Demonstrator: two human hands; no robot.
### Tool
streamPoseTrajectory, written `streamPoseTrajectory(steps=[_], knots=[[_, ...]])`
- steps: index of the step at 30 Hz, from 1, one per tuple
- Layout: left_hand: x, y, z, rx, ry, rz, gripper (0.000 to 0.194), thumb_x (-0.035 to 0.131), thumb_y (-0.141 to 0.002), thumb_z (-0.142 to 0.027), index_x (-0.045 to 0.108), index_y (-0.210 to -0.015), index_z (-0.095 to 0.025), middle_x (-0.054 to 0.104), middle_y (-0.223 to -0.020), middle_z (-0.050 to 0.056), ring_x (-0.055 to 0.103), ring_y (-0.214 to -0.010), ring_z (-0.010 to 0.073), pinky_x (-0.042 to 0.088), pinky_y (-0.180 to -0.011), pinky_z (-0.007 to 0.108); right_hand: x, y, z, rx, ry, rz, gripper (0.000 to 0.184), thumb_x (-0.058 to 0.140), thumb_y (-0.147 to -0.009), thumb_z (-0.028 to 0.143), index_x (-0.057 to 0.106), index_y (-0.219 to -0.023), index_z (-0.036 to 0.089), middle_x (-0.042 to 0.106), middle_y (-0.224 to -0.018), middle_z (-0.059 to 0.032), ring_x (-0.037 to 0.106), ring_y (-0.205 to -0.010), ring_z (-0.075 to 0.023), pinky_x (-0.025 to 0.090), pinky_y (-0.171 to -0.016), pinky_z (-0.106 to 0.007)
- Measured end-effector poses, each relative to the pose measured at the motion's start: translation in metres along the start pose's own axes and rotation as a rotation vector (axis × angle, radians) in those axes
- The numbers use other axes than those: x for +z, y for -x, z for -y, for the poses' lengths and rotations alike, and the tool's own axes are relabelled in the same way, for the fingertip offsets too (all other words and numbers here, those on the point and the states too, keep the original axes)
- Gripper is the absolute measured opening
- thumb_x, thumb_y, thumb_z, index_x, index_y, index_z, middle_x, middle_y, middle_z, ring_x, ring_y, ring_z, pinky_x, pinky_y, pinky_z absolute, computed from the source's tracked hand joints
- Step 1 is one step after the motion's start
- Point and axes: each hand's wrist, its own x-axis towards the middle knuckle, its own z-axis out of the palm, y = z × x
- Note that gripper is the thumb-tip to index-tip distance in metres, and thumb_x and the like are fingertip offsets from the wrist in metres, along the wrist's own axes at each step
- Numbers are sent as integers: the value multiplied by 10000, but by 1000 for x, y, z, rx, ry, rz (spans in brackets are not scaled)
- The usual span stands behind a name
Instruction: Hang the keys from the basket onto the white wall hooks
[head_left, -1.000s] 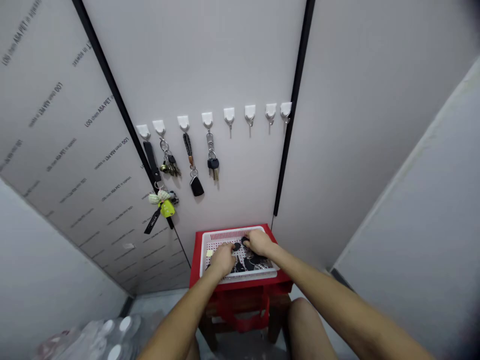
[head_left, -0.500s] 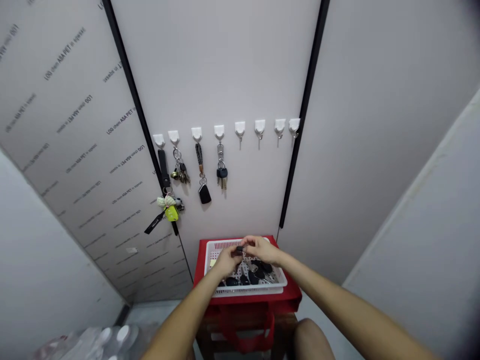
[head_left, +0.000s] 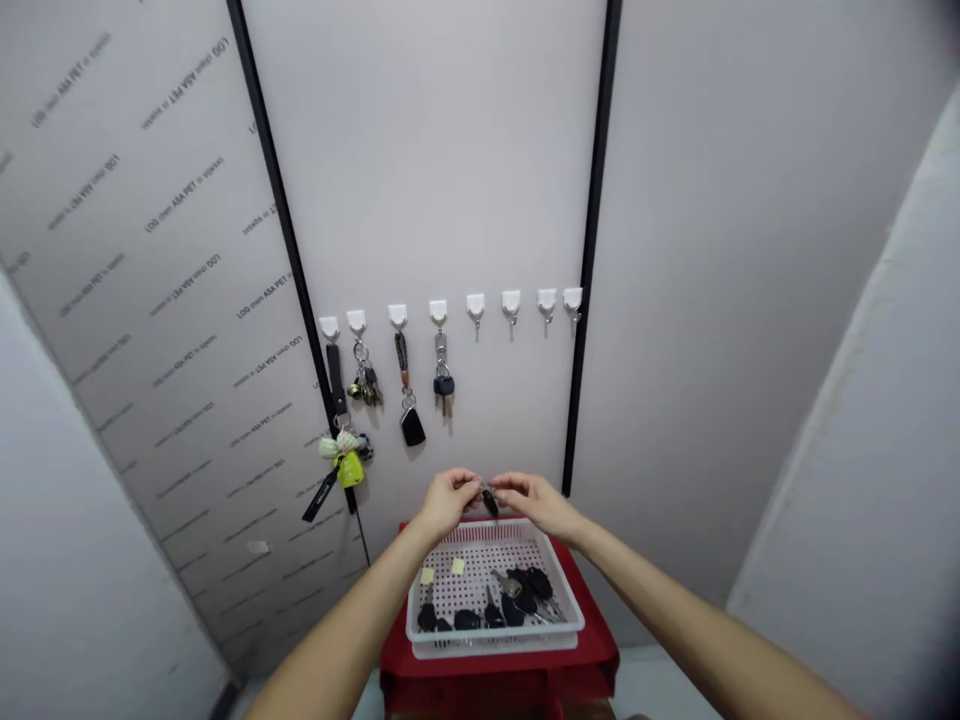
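Note:
Between my two hands, above the far rim of a white plastic basket [head_left: 499, 640], hangs a small black key [head_left: 490, 501] with a metal ring at its top. My left hand [head_left: 450, 500] pinches the ring end from the left. On the other side, the fingertips of my right hand [head_left: 536, 503] are closed at the black part. Fingers partly hide the ring. Inside the basket lie several black-headed keys [head_left: 517, 595], mostly along the near side and right, plus two small yellow paper squares [head_left: 457, 567].
A row of white hooks [head_left: 475, 304] is fixed to the wall. The four on the left carry key bunches, including a black fob [head_left: 412, 426] and a yellow-green case [head_left: 348, 468]. Black strips [head_left: 589, 250] run down the wall. The basket rests on a red cloth bag [head_left: 589, 610].
Both hands have risen out of the basket, lifting the key above its far rim. My view has tilted up, so the hooks sit lower in the picture.

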Motion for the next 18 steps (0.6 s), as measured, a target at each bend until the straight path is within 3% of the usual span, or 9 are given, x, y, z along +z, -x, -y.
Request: streamPoseTrajectory(steps=[3, 8, 14, 18], knots=[[3, -8, -25, 93, -140, 8, 81, 448, -580, -184, 475, -548, -114, 423, -421, -51, 367, -397, 34, 295, -433, 170, 1, -6, 13, -107, -7, 28, 188, 472, -616, 285, 506, -714, 128, 537, -661, -6, 476, -630, -87, 363, -648, -245], [-2, -18, -61, 169, -268, 3, 49, 460, -565, -163, 472, -595, -126, 435, -453, -52, 386, -399, 35, 288, -413, 163, -5, -18, 44, -160, 112, -170, 167, 475, -604, 288, 503, -621, 125, 482, -563, 18, 417, -529, -62, 342, -525, -202], [-7, -31, -94, 283, -172, -120, 66, 481, -560, -139, 456, -621, -127, 465, -503, -38, 418, -437, 39, 329, -432, 160, -11, -43, 87, -201, 116, -302, 146, 447, -598, 270, 489, -578, 131, 457, -512, 31, 398, -478, -49, 320, -452, -172], [-8, -43, -113, 390, -73, -234, 205, 483, -557, -86, 477, -758, -129, 542, -701, 19, 491, -602, 68, 382, -535, 176, -15, -71, 120, -304, 102, -484, 122, 446, -580, 248, 483, -571, 131, 483, -524, 25, 411, -455, -46, 331, -434, -166]])
